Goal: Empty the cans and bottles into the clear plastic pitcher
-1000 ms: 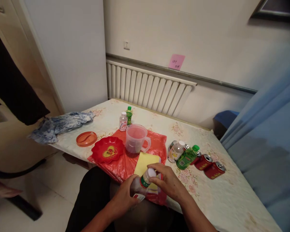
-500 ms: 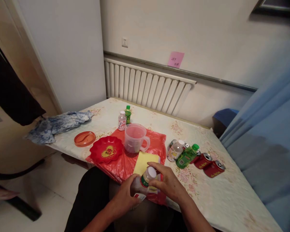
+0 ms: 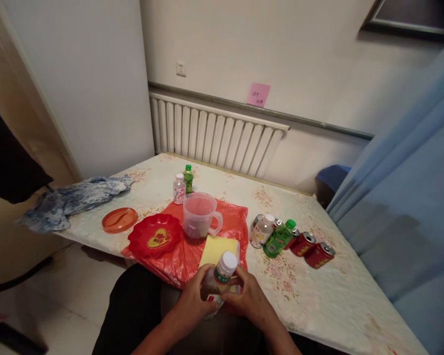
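A clear bottle (image 3: 216,282) with a white cap and a green neck band stands nearly upright, slightly tilted, over the table's near edge. My left hand (image 3: 191,301) is wrapped round its left side. On its right side, the thumb and fingers of my right hand (image 3: 250,297) grip the body below the cap. Just behind the bottle lies a yellow paper pad (image 3: 215,247), partly hidden by it. Farther back is a clear plastic measuring jug (image 3: 199,211), its handle to the right. A red scalloped plate (image 3: 142,237) sits left of the jug.
Under these lies a red plastic bag (image 3: 232,217). A white-capped bottle (image 3: 262,231), a green bottle (image 3: 277,241) and several red cans (image 3: 319,255) stand at right. Behind the jug are a small bottle (image 3: 179,191) and a green one (image 3: 188,181). An orange lid (image 3: 119,220) and cloth (image 3: 89,197) are left.
My right hand has moved down from beside the cap to the bottle's body. The bottle is a little more upright. The view has shifted slightly to the right.
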### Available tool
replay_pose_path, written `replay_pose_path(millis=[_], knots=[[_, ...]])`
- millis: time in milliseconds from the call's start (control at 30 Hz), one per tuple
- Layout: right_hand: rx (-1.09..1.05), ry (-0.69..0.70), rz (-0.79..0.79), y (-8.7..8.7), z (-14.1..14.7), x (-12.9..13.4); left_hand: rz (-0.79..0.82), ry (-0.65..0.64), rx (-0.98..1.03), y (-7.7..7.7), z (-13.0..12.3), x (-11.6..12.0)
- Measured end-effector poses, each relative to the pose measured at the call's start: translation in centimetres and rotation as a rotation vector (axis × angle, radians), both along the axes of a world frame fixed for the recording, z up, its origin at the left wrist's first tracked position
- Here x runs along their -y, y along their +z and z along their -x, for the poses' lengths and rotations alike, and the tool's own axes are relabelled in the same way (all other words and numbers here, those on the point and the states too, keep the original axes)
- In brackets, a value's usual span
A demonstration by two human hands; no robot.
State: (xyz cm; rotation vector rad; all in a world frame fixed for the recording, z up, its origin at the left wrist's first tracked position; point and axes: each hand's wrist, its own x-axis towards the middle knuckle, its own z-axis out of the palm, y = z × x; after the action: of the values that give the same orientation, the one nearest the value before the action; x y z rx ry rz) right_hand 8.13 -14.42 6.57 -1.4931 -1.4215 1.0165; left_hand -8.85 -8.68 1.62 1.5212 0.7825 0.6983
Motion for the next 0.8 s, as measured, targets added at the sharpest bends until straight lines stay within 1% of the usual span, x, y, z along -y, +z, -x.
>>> replay_pose_path(millis=[133, 267, 467, 533, 600, 633, 700, 800], knots=[[-0.056, -0.041, 0.003, -0.2, 0.1, 0.5, -0.001, -0.039, 0.106, -0.1, -1.2, -0.2], [-0.052, -0.103, 0.001, -0.1, -0.3, 1.1, -0.001, -0.094, 0.097, 0.0, -2.4, -0.2], [0.059, -0.203, -0.03, 0.3, -2.0, 2.0, 0.008, -0.2, 0.074, 1.6, -4.6, 0.0], [0.089, -0.227, -0.05, 0.5, -2.9, 2.3, -0.01, -0.249, 0.042, 1.4, -5.2, -0.1], [0.143, -0.279, -0.061, 0.6, -4.2, 2.7, -0.05, -0.251, -0.038, 0.2, -5.6, -0.7], [0.18, -0.312, -0.061, 0.6, -4.9, 2.9, -0.088, -0.217, -0.106, -0.8, -5.6, -1.2], [0.249, -0.377, -0.066, 0.6, -6.6, 3.3, -0.179, -0.12, -0.233, -3.2, -5.5, -2.4], [0.292, -0.446, -0.1, 0.6, -9.4, 3.7, -0.404, 0.0, -0.282, -6.6, -5.0, -4.5]])
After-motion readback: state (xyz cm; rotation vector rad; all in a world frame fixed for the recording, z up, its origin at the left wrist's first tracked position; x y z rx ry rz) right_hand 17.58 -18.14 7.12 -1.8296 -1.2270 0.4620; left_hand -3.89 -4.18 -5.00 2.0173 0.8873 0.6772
